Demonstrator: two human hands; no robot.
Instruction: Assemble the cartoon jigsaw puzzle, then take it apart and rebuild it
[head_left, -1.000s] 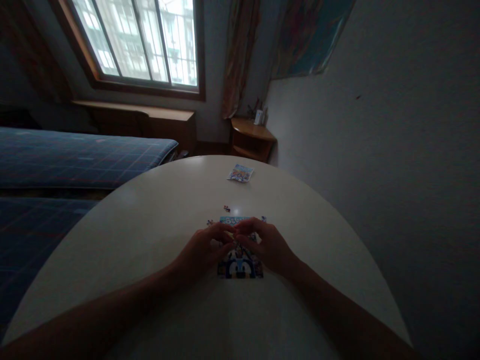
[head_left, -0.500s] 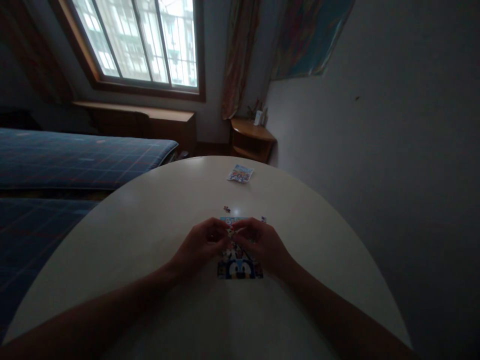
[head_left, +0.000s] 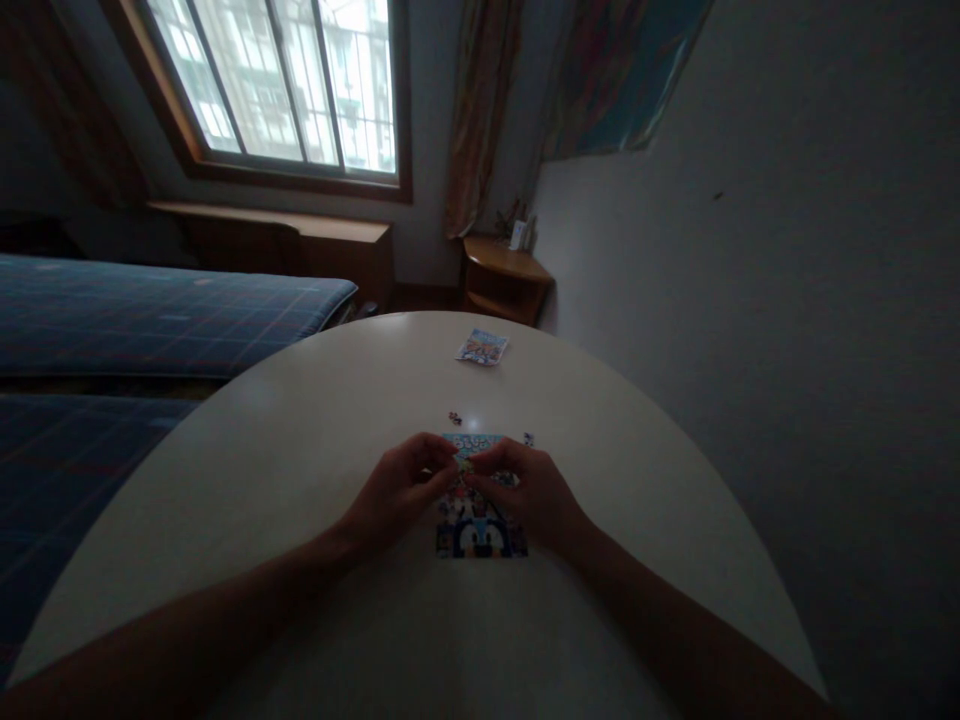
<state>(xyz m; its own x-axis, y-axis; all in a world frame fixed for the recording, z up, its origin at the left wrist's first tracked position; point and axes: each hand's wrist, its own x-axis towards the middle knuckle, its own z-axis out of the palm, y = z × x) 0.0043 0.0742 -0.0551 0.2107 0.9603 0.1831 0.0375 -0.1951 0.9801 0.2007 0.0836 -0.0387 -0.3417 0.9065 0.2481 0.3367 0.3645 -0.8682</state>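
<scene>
A jigsaw puzzle (head_left: 482, 540) with a blue cartoon dog face along its near edge lies flat on the white round table, partly covered by my hands. My right hand (head_left: 525, 485) is over its right side, thumb and forefinger pinched on a small yellowish puzzle piece (head_left: 466, 466). From the left, my left hand (head_left: 409, 485) reaches to the same spot; its curled thumb and forefinger have a small gap between their tips, close to that piece. Loose puzzle pieces (head_left: 455, 418) lie just beyond the puzzle, and another small piece (head_left: 529, 439) is by its far right corner.
A printed picture sheet or packet (head_left: 483, 347) lies near the far edge of the table (head_left: 337, 390). Blue plaid mattresses (head_left: 150, 315) stand to the left. A wooden corner shelf (head_left: 506, 262) is behind the table, and a wall (head_left: 750, 300) rises on the right.
The tips of my left hand have parted a little and drawn slightly away from my right hand's fingers. More of the puzzle's light blue far edge shows.
</scene>
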